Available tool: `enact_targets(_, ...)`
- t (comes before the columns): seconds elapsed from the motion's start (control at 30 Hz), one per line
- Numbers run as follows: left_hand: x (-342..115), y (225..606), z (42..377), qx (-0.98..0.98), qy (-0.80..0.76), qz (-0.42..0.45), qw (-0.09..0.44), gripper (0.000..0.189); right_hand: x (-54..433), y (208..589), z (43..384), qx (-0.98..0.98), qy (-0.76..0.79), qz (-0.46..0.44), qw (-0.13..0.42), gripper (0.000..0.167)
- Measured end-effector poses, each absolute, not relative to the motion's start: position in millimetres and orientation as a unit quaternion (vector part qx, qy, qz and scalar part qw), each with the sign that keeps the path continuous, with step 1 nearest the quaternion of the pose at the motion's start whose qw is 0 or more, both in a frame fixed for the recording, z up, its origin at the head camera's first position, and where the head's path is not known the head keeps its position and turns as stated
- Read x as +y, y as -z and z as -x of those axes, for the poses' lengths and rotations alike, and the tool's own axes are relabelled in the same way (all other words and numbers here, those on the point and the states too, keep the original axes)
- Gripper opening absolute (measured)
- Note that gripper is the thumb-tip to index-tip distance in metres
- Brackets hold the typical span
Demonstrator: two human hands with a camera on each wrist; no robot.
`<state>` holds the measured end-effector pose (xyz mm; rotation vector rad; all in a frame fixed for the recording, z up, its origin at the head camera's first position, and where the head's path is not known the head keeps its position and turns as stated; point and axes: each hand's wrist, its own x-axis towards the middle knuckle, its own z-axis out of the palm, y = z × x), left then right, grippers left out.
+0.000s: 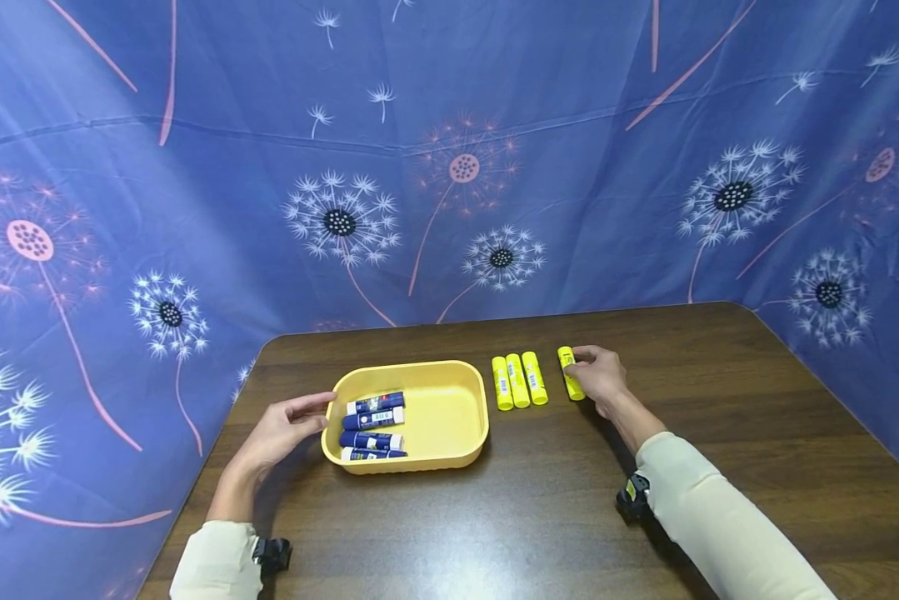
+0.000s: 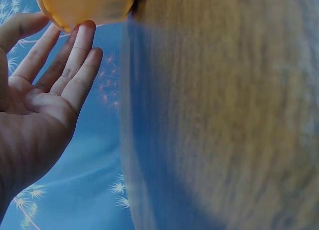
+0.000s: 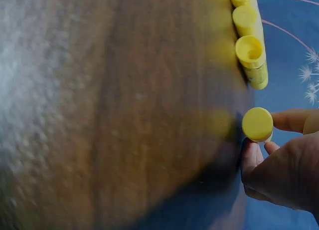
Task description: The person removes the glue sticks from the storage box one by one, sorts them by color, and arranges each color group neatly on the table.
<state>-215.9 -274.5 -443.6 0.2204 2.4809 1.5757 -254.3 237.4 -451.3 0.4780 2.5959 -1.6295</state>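
Note:
My right hand [image 1: 601, 377] pinches a yellow glue stick [image 1: 571, 372] between thumb and fingers, its round end [image 3: 257, 124] facing the right wrist camera. Three more yellow glue sticks [image 1: 517, 381] lie side by side just left of it. At the left, a yellow plastic tray [image 1: 449, 454] has several blue glue sticks [image 1: 374, 418] lying crosswise in its left half. The fingertips of my left hand [image 1: 287, 429] touch the tray's left rim. In the left wrist view those fingers [image 2: 79, 53] reach nearly straight up to the tray's outer wall [image 2: 89, 10].
Everything lies on a dark brown wooden table [image 1: 569, 500] with rounded far corners. Behind its far edge hangs a blue cloth [image 1: 569, 167] with dandelion prints. A black wrist camera [image 1: 632, 498] sits on the right sleeve, another [image 1: 272, 554] on the left.

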Motion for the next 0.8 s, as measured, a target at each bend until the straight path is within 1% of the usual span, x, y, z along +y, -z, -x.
enact_targets(0.37,-274.9,444.9,217.7,0.837,-0.533,-0.074,0.099,0.049,228.9,457.8,254.9,0.855,0.492,-0.164,-0.009,0.048)
enact_targets(0.8,-276.6,446.1,219.2,0.841,-0.526,-0.080,0.099,0.049,237.3,455.9,255.5,0.853,0.497,-0.157,0.020,0.052)
